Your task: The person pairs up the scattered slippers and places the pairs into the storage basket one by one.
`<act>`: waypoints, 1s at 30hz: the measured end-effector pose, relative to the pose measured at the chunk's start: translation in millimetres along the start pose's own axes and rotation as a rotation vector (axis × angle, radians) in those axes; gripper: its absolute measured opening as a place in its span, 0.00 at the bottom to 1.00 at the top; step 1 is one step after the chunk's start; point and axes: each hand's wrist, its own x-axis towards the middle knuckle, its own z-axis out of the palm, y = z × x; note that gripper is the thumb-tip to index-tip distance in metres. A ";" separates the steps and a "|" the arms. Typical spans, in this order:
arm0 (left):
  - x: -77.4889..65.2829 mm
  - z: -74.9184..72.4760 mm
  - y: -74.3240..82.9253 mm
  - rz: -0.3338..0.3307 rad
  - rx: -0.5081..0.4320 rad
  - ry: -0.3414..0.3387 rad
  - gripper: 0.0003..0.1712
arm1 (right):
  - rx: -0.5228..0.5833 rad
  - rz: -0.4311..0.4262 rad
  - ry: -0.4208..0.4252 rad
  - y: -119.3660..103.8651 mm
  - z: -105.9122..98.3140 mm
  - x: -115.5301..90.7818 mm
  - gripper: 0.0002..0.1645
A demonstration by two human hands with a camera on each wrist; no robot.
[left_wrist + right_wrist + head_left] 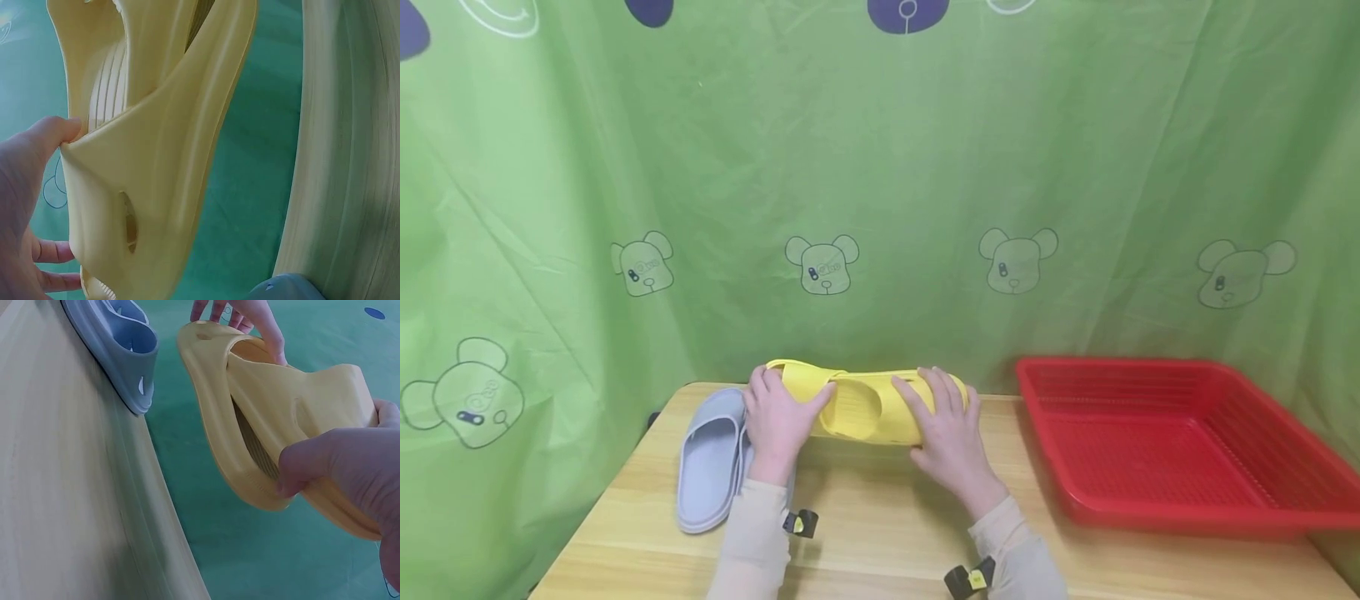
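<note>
Head view: both forearms come up from 6 o'clock in pale sleeves. The left hand rises nearly straight toward 12; the right hand leans in toward 11. Between them, just below the centre, is the pair of yellow slippers, pressed together and held above the far part of the wooden table. Long axis of the pair runs roughly 9 to 3 o'clock, the 3 o'clock end slightly lower. Left hand grasps the 9 o'clock end, right hand the 3 o'clock end, fingers over the top edge. Grey-blue slippers stand at 8 o'clock from the yellow pair, partly hidden by the left wrist; a red basket sits at 4 o'clock. Green curtain behind

Left wrist view: hand enters from 9 o'clock, thumb hooked at a strap edge, two fingertips showing lower down at the slipper's side; a closed-up grip. Long axis here runs about 12 to 6, leaning toward 1. Ridged footbed visible near 11

Right wrist view: hand enters from 4 o'clock, thumb pressed on the near face, one finger showing behind; grip firm. Left hand's fingers reach the pair from 12. Toe directions: cannot tell with certainty
</note>
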 end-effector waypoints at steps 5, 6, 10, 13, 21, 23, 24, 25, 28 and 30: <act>1.8 2.2 -0.5 0.040 -0.023 0.005 0.60 | 0.002 -0.005 0.018 3.6 -1.7 0.6 0.66; 2.0 2.3 -0.8 0.047 -0.023 0.006 0.60 | 0.005 -0.007 0.018 4.3 -2.2 0.8 0.66; 3.3 2.9 -3.0 0.077 -0.025 -0.002 0.60 | 0.009 -0.006 0.007 7.5 -4.1 0.5 0.66; 4.3 2.7 -5.2 0.111 -0.035 -0.022 0.60 | 0.012 0.000 -0.003 9.6 -6.0 0.4 0.65; 6.9 2.7 -13.7 0.173 -0.073 -0.124 0.63 | 0.029 -0.009 0.011 14.9 -10.0 0.5 0.65; 7.3 2.3 -15.6 0.193 -0.055 -0.158 0.64 | 0.028 -0.010 0.006 16.5 -10.0 0.3 0.65; 7.4 1.9 -16.6 0.209 -0.041 -0.174 0.65 | 0.026 -0.011 0.004 17.5 -9.9 0.2 0.66; 7.7 1.6 -17.5 0.227 -0.024 -0.190 0.66 | 0.025 -0.011 0.004 18.7 -10.0 -0.1 0.66; 8.3 0.8 -20.2 0.281 0.025 -0.232 0.68 | 0.017 -0.008 -0.001 22.9 -10.5 -0.6 0.66; 8.4 0.6 -21.9 0.304 0.039 -0.256 0.70 | 0.019 -0.006 -0.007 25.5 -11.7 -0.8 0.67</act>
